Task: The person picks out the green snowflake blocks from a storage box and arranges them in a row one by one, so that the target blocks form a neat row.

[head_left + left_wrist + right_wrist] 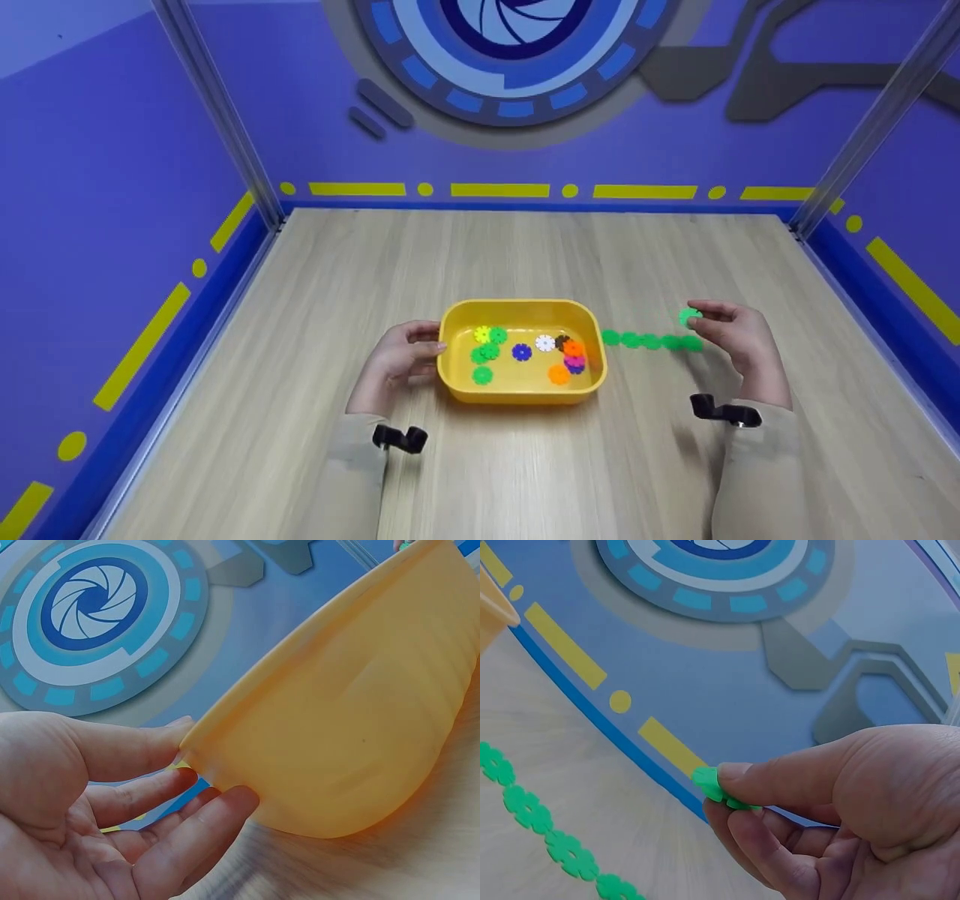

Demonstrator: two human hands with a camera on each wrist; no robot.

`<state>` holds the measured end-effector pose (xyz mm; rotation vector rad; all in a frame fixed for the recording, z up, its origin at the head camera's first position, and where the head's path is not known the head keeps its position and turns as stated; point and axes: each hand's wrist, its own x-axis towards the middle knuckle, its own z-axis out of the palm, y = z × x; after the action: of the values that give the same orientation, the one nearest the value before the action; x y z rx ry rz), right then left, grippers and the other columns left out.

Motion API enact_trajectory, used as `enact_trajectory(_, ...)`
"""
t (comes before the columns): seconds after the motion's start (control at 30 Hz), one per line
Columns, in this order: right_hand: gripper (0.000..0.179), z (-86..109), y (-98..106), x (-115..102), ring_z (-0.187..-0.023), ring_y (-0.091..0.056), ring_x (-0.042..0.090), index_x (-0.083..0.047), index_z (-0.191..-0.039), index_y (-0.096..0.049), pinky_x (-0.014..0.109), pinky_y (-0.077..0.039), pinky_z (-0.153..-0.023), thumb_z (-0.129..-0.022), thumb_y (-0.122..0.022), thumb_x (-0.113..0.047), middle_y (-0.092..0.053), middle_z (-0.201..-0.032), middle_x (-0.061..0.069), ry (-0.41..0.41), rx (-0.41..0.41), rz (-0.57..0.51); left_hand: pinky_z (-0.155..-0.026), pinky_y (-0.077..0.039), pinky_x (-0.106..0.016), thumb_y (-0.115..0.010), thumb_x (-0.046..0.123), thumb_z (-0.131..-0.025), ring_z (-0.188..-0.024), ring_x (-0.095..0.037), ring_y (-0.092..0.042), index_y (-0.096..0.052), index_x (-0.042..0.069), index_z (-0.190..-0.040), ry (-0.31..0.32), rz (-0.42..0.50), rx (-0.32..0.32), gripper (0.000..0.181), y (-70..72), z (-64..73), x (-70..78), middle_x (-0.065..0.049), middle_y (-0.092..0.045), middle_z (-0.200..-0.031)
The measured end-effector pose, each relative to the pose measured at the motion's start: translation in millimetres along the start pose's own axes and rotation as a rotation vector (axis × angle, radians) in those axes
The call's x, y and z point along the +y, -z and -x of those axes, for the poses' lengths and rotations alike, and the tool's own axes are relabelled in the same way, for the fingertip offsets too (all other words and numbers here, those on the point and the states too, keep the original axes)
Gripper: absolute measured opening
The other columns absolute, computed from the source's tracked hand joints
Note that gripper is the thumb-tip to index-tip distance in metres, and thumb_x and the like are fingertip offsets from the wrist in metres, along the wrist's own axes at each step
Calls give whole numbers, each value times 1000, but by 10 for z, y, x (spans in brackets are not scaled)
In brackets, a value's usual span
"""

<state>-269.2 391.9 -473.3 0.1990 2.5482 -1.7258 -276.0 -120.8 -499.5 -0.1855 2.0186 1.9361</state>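
Note:
A yellow plastic basin [521,397] stands on the table with several notched snowflake discs inside, among them a green disc [482,375], a blue disc [522,352] and a white disc [544,343]. My left hand [401,352] holds its left end, thumb at the rim and fingertips against the outer wall [337,735]. Between thumb and fingers, my right hand [731,334] pinches a green snowflake disc [707,784], raised above the table. Just below it lies a row of green snowflake discs [651,342], running right from the basin; in the right wrist view the row [571,855] appears lower left.
The light wooden tabletop [495,465] is bounded by a blue-purple back wall [300,135] with yellow marks and by side walls. Metal posts [217,105] rise at the back corners. A black wrist mount [725,411] sits on the right sleeve.

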Motion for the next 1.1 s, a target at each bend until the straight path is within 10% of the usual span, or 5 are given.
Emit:
enact_trajectory(0.57,51,-32,98,246,-85,-63,-6,8,-145,-51,13,-58,-80,-99,-67,-6,-63,-93,-21,-128,161,-77,-75,-66,-36,-72,-2,-92,-88,-18,-72,-59,1,-139,-4,11,14,48,-1,3,24,-21,-64,-130)
enact_trajectory(1.1,43,-48,113,363,-77,-57,-12,9,-141,-55,9,-54,-70,-102,-58,-7,-64,-91,-17,-164,200,114,-76,-66,-37,-72,1,-93,-90,-19,-73,-59,3,-140,7,12,-4,49,11,5,0,-19,-66,-128)
